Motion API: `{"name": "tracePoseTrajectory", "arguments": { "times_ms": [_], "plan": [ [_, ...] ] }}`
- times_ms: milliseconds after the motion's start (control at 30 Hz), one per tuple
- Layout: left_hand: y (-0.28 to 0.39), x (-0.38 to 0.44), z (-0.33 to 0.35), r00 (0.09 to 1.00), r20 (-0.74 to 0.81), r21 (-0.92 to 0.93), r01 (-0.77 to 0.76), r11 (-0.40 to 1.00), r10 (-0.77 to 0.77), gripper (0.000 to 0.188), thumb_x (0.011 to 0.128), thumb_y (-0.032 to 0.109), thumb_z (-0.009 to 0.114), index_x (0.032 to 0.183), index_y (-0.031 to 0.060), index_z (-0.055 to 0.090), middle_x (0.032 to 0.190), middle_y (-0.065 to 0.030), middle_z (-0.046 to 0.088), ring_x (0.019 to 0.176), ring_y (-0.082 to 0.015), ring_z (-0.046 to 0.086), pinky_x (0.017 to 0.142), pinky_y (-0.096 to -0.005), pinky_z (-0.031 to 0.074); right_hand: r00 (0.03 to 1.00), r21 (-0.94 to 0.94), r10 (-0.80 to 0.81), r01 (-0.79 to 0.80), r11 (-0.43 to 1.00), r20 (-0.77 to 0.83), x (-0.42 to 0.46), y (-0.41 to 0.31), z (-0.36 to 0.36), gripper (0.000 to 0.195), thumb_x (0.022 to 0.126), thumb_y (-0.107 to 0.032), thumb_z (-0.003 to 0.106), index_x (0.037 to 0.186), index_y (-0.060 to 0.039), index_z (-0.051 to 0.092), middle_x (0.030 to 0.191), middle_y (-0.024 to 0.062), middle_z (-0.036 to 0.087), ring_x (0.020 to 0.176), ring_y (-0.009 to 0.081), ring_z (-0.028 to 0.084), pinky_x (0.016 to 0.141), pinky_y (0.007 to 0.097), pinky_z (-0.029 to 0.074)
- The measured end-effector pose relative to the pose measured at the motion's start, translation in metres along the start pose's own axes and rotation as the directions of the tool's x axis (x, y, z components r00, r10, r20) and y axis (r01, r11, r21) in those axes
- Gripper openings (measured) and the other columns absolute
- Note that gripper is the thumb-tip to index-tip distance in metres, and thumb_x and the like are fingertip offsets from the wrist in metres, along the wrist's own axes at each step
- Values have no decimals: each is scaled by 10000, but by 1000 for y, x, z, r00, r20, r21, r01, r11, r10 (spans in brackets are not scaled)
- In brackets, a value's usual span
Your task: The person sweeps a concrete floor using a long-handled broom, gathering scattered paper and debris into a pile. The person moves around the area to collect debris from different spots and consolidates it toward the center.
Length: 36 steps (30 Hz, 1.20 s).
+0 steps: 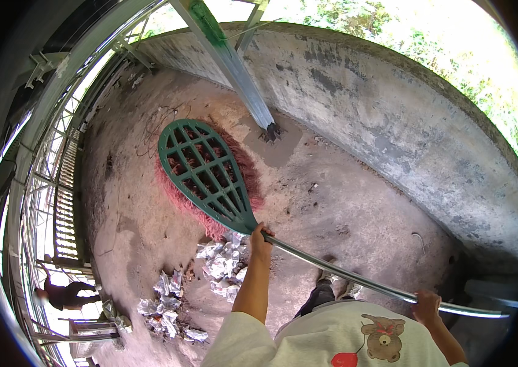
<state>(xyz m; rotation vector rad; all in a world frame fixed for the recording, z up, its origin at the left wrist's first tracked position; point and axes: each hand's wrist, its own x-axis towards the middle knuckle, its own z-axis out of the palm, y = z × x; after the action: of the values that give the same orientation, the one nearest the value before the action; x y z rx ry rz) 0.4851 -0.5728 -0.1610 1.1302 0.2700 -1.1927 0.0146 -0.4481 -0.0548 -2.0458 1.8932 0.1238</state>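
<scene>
A broom with a green plastic lattice head [206, 169] and reddish-pink bristles is held low over the concrete floor, its head up and left of centre. My left hand [261, 238] grips its shiny metal handle [332, 270] just below the head. Farther down, near the handle's right end, my right hand [426, 305] is closed around it. Crumpled silvery wrappers [224, 266] lie just below the bristles, and a second pile of wrappers [162, 309] with dark debris lies farther left.
A concrete wall [355, 105] curves along the right. A slanting metal post [236, 75] meets the floor at a damp-looking patch [281, 147]. Thin wire [167, 114] lies beyond the broom. Another person [68, 293] stands at the far left near metal framework.
</scene>
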Motion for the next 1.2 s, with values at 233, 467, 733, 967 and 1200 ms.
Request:
{"name": "tracePoseTrajectory", "arguments": {
  "times_ms": [233, 467, 733, 967, 1200],
  "plan": [
    [-40, 7, 9, 973, 214, 30, 81, 996, -86, 118, 716, 83, 530, 652, 98, 432, 540, -9, 421, 449, -129, 411, 444, -285, 370, 947, -145, 56, -10, 989, 315, -25, 26, 2, 174, 612, -264, 573, 743, -149, 582, 664, 96, 568, 629, 282, 549, 542, 383, 403],
    [-34, 10, 11, 982, 96, 155, 147, 977, -163, 213, 747, 135, 501, 571, 118, 382, 482, 17, 369, 411, -94, 374, 420, -233, 351, 796, 39, 52, -95, 995, 603, -26, 5, 17, 307, 659, -411, 531, 854, -176, 560, 727, 55, 583, 692, 265, 559, 552, 383, 424],
    [-109, -63, 113, 865, 362, 320, 233, 918, -346, 86, 747, 100, 518, 766, 129, 440, 573, 30, 356, 489, -104, 362, 488, -277, 339, 901, 493, 95, -317, 810, 423, -61, -27, 37, 312, 669, -323, 549, 931, -155, 520, 706, 68, 580, 686, 260, 549, 600, 364, 415],
    [-163, -152, 207, 652, 536, 496, 271, 825, -536, 180, 748, 97, 530, 898, 100, 431, 594, 21, 347, 518, -102, 344, 516, -281, 339, 831, 408, 551, -529, 744, 72, -129, -33, 10, 202, 643, -282, 577, 788, -142, 562, 593, 89, 546, 556, 253, 542, 520, 346, 424],
    [-263, -240, 288, 313, 569, 702, 297, 648, -760, 120, 747, 137, 545, 753, 56, 457, 582, -5, 400, 523, -137, 425, 536, -293, 389, 543, 452, 730, -573, 684, -415, -181, -40, -47, 248, 606, -109, 640, 840, -85, 559, 690, 73, 581, 576, 206, 565, 506, 285, 445]
  ]
}}
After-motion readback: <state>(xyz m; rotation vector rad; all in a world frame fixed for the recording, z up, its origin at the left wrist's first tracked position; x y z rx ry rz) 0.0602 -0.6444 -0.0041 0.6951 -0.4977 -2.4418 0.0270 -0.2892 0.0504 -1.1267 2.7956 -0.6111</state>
